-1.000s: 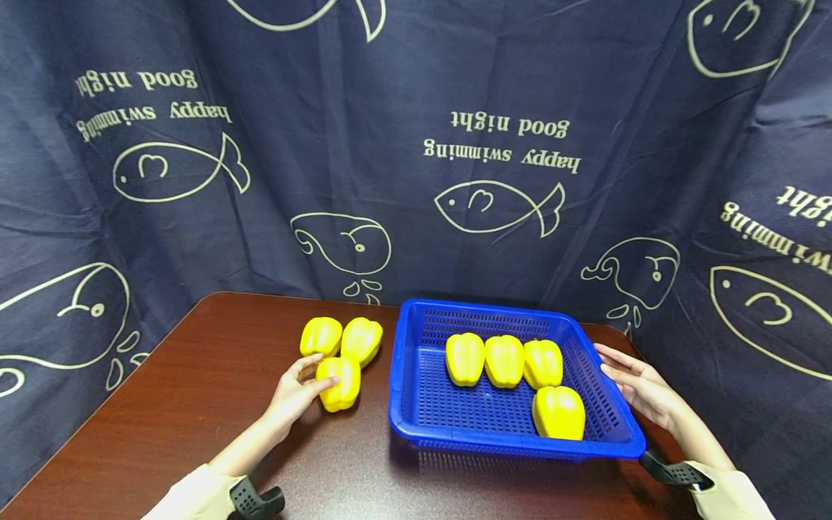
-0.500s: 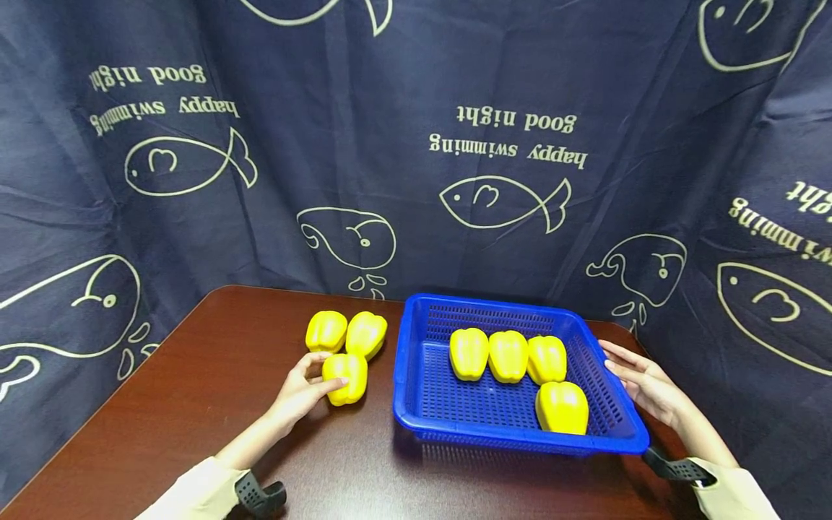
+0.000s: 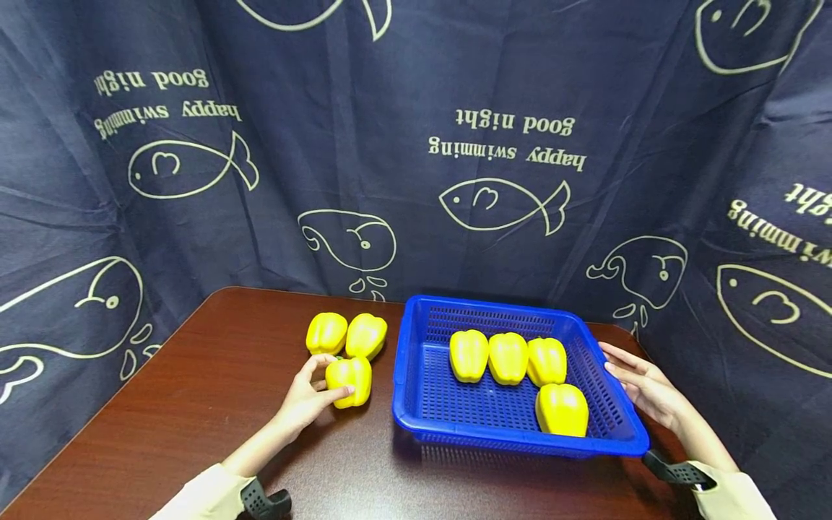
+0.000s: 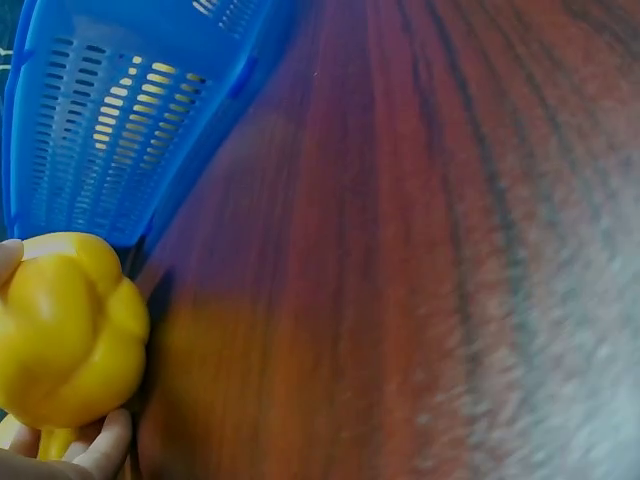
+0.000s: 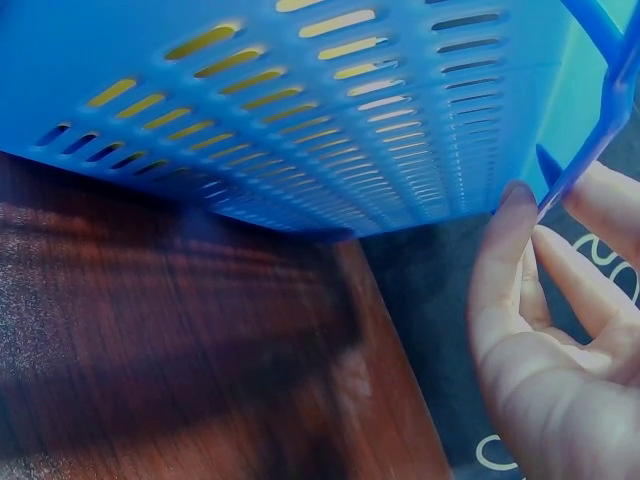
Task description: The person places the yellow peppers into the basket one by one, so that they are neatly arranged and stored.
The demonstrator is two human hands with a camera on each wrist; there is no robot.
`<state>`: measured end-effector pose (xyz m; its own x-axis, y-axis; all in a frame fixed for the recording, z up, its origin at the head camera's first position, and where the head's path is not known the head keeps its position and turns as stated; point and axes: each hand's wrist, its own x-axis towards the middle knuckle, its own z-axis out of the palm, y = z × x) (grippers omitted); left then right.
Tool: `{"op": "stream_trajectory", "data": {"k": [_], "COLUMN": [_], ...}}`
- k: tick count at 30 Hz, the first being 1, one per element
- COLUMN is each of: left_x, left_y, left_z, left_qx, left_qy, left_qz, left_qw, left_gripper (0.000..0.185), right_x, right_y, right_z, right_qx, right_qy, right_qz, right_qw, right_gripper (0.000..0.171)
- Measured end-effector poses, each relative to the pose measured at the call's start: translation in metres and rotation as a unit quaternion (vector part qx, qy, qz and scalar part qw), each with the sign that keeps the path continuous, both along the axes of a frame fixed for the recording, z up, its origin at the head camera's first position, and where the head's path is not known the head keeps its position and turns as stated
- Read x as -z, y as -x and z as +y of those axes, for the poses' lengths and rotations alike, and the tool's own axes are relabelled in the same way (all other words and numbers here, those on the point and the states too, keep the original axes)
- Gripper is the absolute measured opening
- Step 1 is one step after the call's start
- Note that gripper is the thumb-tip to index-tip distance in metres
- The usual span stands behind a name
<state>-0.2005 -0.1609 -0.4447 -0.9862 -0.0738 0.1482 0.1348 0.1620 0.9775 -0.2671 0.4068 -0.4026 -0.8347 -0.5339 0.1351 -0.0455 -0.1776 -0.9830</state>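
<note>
My left hand [image 3: 307,399] grips a yellow bell pepper [image 3: 349,381] between thumb and fingers, left of the basket. In the left wrist view this bell pepper [image 4: 70,335] shows its lobed end, with fingertips above and below it. Two more yellow bell peppers [image 3: 327,334] sit side by side just behind it on the table. A blue slotted plastic basket [image 3: 404,375] stands to the right, with several yellow bell peppers [image 3: 508,357] inside. My right hand [image 3: 651,390] holds the basket's right rim; in the right wrist view the fingers [image 5: 500,270] pinch the rim's edge.
The brown wooden table [image 3: 214,375] runs under everything, with its far edge close to a dark blue curtain [image 3: 338,144] printed with fish and lettering. The curtain also closes in both sides. A black strap [image 3: 263,500] sits around the left wrist, another on the right.
The left hand has shifted slightly right with its bell pepper, which has turned so its stem end shows and drawn away from the two behind. The right hand has stayed at the basket rim.
</note>
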Motion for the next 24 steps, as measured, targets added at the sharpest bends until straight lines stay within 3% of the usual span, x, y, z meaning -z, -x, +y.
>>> {"op": "stream_trajectory", "data": {"k": [4, 9, 24], "left_x": [0.005, 0.006, 0.004], "left_y": [-0.002, -0.005, -0.009], "left_z": [0.002, 0.006, 0.012], "left_qx": [-0.005, -0.027, -0.067], "left_qy": [0.002, 0.003, -0.007], "left_qz": [0.026, 0.033, -0.015], "left_qw": [0.9996, 0.9991, 0.9976], "left_gripper": [0.052, 0.055, 0.058], "right_x": [-0.002, -0.001, 0.001], "right_y": [-0.001, -0.003, -0.001], "right_z": [-0.001, -0.001, 0.0], "right_qx": [0.0, 0.017, 0.02], "right_qy": [0.002, -0.014, -0.01], "right_qz": [0.001, -0.001, -0.007], "right_qw": [1.0, 1.0, 1.0], "right_gripper": [0.048, 0.046, 0.046]}}
